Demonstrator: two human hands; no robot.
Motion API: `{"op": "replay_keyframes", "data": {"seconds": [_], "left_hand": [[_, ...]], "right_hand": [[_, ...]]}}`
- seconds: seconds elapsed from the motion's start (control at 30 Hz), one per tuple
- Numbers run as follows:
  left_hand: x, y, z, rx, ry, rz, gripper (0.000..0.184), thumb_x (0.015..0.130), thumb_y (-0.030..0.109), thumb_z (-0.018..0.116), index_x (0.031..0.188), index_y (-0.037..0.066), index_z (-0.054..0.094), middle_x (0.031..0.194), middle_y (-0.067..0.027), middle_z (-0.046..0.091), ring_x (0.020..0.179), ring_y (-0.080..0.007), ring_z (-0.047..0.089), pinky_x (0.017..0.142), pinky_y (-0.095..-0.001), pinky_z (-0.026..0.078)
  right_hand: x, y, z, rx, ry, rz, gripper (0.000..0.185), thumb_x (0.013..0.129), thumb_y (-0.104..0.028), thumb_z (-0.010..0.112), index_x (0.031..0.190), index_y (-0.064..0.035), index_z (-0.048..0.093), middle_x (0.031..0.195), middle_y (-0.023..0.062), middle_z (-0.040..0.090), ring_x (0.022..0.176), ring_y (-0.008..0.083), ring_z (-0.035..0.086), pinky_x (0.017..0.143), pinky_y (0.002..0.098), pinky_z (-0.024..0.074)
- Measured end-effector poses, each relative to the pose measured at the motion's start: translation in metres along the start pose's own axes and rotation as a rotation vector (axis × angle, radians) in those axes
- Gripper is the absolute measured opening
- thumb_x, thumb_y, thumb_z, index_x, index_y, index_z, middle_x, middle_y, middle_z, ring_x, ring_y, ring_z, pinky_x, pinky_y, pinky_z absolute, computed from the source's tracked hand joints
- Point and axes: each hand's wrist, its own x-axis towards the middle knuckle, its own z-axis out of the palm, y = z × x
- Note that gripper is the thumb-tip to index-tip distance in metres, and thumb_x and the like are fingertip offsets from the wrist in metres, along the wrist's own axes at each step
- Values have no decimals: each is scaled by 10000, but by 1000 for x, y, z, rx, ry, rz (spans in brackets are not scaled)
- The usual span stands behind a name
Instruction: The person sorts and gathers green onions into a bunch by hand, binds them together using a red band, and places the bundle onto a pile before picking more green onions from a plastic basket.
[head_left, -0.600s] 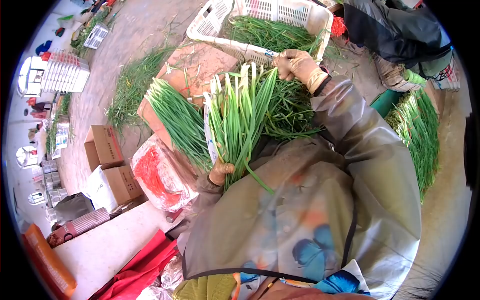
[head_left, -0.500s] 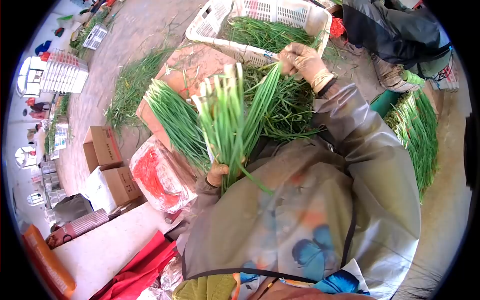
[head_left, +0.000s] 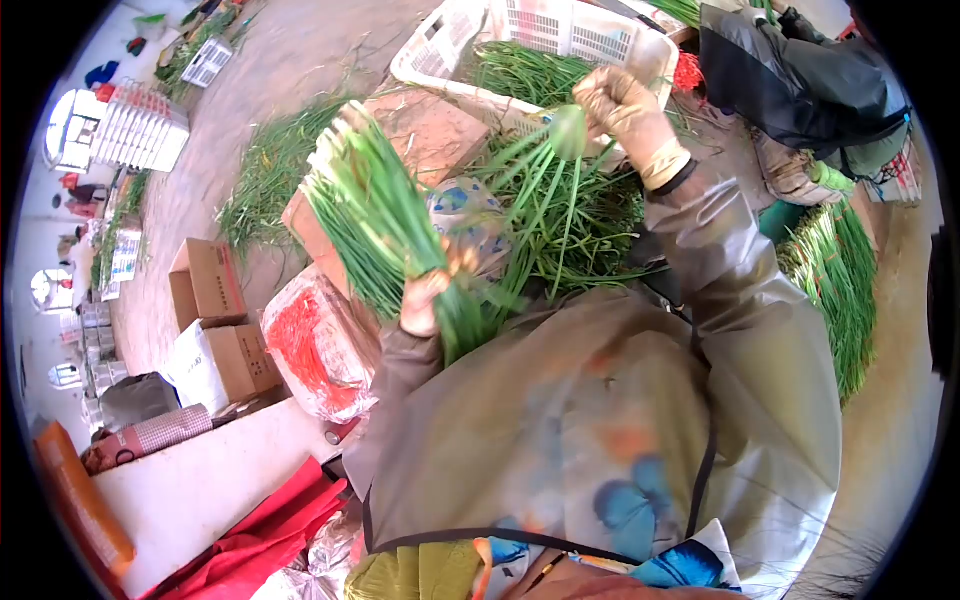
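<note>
My left hand (head_left: 424,298) is closed round a thick bunch of garlic chives (head_left: 385,195), their pale cut ends pointing up and away to the left. Beneath it, partly hidden, lies another bunch on a brown board (head_left: 425,130). My gloved right hand (head_left: 630,115) is raised near the crate, fingers curled at the top of a few thin chives (head_left: 567,140) that fan downward and blur. Under them spreads a heap of loose, dark green leaves (head_left: 590,225). A patterned round thing (head_left: 465,210) shows between the bunch and the heap.
A white plastic crate (head_left: 560,30) with more chives stands ahead. Tied chives (head_left: 835,290) are stacked at the right. Red ties (head_left: 310,345) lie on a wrapped package at left, beside cardboard boxes (head_left: 215,280). Another person's dark clothing (head_left: 810,80) shows at upper right.
My left hand's bunch has tilted and moved left, over the lying bunch. The thin chives at my right hand have swung away from the bunch and spread apart.
</note>
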Motion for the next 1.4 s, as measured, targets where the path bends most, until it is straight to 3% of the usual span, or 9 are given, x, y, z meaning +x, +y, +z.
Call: {"op": "replay_keyframes", "data": {"seconds": [0.1, 0.27, 0.67, 0.8, 0.97, 1.03, 1.1, 1.2, 1.4], "left_hand": [[28, -6, 36, 23, 221, 57, 565, 636, 85, 723, 1147, 36, 488, 1151, -143, 554, 1036, -236, 509, 933, -395, 384], [40, -25, 23, 141, 173, -86, 385, 660, -3, 702, 1028, 11, 588, 923, -75, 636, 788, -166, 603, 701, -289, 500], [37, -18, 27, 290, 246, -9, 312, 681, 28, 698, 971, 15, 584, 836, -82, 635, 678, -164, 600, 630, -269, 505], [26, -13, 25, 161, 330, -161, 311, 691, 42, 692, 980, 6, 581, 840, -93, 626, 680, -181, 591, 619, -279, 502], [29, -11, 27, 105, 223, -180, 286, 706, 73, 690, 962, -10, 593, 842, -82, 618, 701, -173, 579, 633, -273, 493], [27, -14, 16, 90, 230, -253, 306, 701, 83, 696, 971, -9, 584, 844, -76, 612, 701, -169, 573, 629, -273, 488], [25, -13, 11, 80, 213, -278, 331, 697, 87, 700, 991, -1, 576, 843, -74, 611, 698, -166, 571, 623, -273, 485], [22, -7, 18, 101, 223, -293, 378, 687, 94, 710, 1026, 14, 562, 844, -71, 611, 689, -160, 566, 612, -271, 479], [20, -3, 13, 218, 116, -277, 412, 665, 94, 740, 1029, 12, 565, 868, -75, 617, 720, -158, 586, 641, -275, 497]], "right_hand": [[-16, -4, 41, 123, -75, 65, 103, 867, -127, 567, 910, -47, 520, 750, 11, 552, 604, 80, 534, 515, 203, 481], [-28, 2, 70, 162, -146, 121, 191, 815, -55, 609, 974, -41, 505, 778, 31, 555, 669, 102, 545, 558, 221, 483], [-24, 15, 40, -427, -122, -28, 321, 751, 0, 642, 1048, -96, 569, 705, -29, 471, 658, 65, 435, 646, 214, 424], [-8, 34, 10, -1030, -76, -213, 252, 744, -8, 613, 951, -151, 631, 847, 79, 613, 774, 269, 584, 726, 303, 477], [-26, 26, 51, -46, -568, -182, 190, 788, 2, 585, 966, -62, 607, 1026, 45, 605, 902, 171, 570, 863, 313, 439], [-28, 24, 57, -137, -614, -114, 131, 808, -37, 586, 938, -54, 602, 978, 59, 612, 893, 185, 579, 844, 315, 444], [-30, 13, 54, -705, -483, -435, 163, 756, -112, 637, 917, -103, 618, 887, 66, 608, 842, 241, 583, 755, 324, 465], [-24, 30, 36, -848, -239, -413, 111, 780, -233, 590, 823, -135, 620, 785, 75, 611, 753, 271, 590, 681, 377, 462], [-6, 59, -21, -597, 234, 252, 221, 796, -285, 626, 906, -93, 638, 733, 67, 635, 691, 187, 612, 643, 310, 478]]}}
